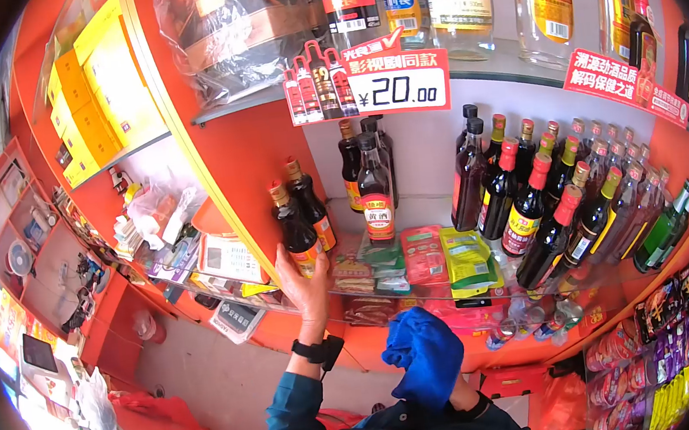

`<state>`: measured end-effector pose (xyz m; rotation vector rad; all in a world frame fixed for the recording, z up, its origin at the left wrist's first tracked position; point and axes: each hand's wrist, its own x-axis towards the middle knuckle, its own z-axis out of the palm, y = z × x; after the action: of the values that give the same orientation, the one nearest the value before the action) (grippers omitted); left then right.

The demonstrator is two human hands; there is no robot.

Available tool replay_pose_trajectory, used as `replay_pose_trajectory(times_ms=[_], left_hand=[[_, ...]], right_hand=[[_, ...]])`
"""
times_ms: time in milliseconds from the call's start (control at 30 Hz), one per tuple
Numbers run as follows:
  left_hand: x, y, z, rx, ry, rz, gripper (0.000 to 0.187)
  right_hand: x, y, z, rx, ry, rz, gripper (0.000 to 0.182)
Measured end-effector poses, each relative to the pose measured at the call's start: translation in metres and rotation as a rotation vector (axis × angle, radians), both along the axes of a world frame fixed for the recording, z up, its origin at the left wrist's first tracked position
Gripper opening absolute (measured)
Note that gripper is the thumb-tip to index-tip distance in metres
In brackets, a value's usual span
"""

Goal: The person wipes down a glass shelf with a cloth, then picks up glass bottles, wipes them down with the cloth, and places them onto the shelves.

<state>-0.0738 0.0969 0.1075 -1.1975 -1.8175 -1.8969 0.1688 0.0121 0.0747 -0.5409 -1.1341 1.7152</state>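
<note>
My left hand (304, 295) is at the left end of the glass shelf, its thumb and fingers closed round the lower part of a dark sauce bottle (292, 224) with a gold cap. A second dark bottle (308, 202) stands close behind it. A blue cloth (424, 356) is bunched over my right hand (464, 394), hiding most of its fingers; I hold it in front of my chest, below the shelf edge. To the right of the left hand stands a yellow-wine bottle (375, 191), with other bottles behind it.
Packets (467, 260) lie along the shelf front, with several dark bottles (527, 214) grouped at right. A price card (369, 84) hangs from the upper shelf (258, 91). An orange upright panel (205, 145) borders the left side. Snack bags (672, 341) hang at lower right.
</note>
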Motion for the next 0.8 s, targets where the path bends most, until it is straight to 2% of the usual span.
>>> replay_pose_trajectory(times_ms=[33, 100, 233, 300, 367, 467, 533, 667, 733, 800], left_hand=[[0.002, 0.002, 0.001, -0.002, -0.002, 0.002, 0.074], [0.006, 0.004, 0.005, -0.030, 0.068, 0.112, 0.075], [0.011, 0.003, 0.011, -0.078, -0.036, 0.084, 0.075], [0.008, 0.008, 0.002, -0.125, 0.077, 0.158, 0.078], [0.006, 0.015, -0.007, -0.095, 0.057, 0.143, 0.080], [0.009, 0.018, -0.008, -0.046, 0.006, 0.095, 0.085], [0.012, 0.021, -0.007, -0.028, -0.028, 0.056, 0.087], [0.010, 0.029, -0.007, -0.100, -0.094, 0.094, 0.090], [0.005, 0.032, -0.007, -0.150, -0.134, 0.100, 0.090], [0.000, 0.035, -0.007, -0.223, -0.168, 0.104, 0.089]], right_hand=[[0.001, 0.000, 0.001, -0.124, 0.124, 0.060, 0.022], [0.002, 0.001, 0.000, -0.138, 0.103, 0.045, 0.026], [0.000, -0.003, 0.003, -0.150, 0.085, -0.011, 0.030], [-0.001, 0.003, -0.005, -0.120, 0.076, 0.013, 0.030], [0.000, 0.006, -0.007, -0.089, 0.066, 0.034, 0.031], [0.002, 0.002, 0.007, -0.190, 0.057, 0.052, 0.031], [0.004, -0.002, 0.010, -0.008, -0.092, 0.004, 0.032], [0.004, -0.002, 0.011, -0.117, -0.002, -0.033, 0.032], [0.005, 0.007, 0.005, -0.008, -0.066, 0.061, 0.029], [0.006, 0.009, 0.013, 0.057, -0.097, 0.058, 0.028]])
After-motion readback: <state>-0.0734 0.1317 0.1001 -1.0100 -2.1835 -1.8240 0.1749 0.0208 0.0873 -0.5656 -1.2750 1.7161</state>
